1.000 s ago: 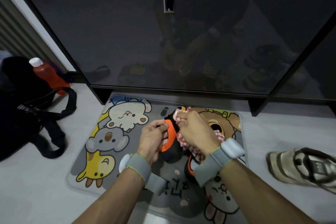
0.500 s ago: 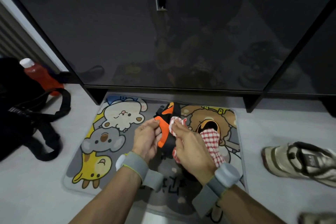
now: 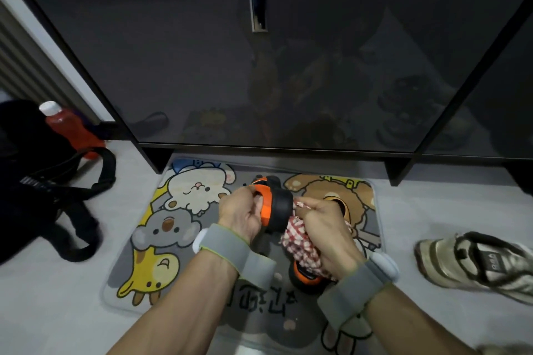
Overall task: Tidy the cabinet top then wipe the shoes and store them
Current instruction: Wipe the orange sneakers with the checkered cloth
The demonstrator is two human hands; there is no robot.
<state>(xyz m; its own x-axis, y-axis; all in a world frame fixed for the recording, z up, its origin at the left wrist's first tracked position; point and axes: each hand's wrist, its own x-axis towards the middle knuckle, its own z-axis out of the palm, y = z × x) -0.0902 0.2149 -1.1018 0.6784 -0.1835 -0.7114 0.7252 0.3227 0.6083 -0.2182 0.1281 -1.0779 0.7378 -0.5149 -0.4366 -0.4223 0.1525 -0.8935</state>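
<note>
Gripping orange shoe (image 3: 271, 207), left hand (image 3: 241, 217); right hand (image 3: 326, 228) pressing cloth (image 3: 300, 245)

The shoe (image 3: 278, 207) you hold is orange and black, your cloth (image 3: 300, 245) red-and-white checked. Your wristbands (image 3: 225, 248) are grey. The mat (image 3: 150, 265) shows cartoon animals in yellow, grey, white and brown; the sneaker (image 3: 490, 265) is beige, the bottle (image 3: 69, 130) red, white-capped.

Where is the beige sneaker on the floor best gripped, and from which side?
Probably by the black collar rim at the end of the beige sneaker nearest the cartoon mat, from above: it sits upright, opening facing up, nothing covering it.
</note>
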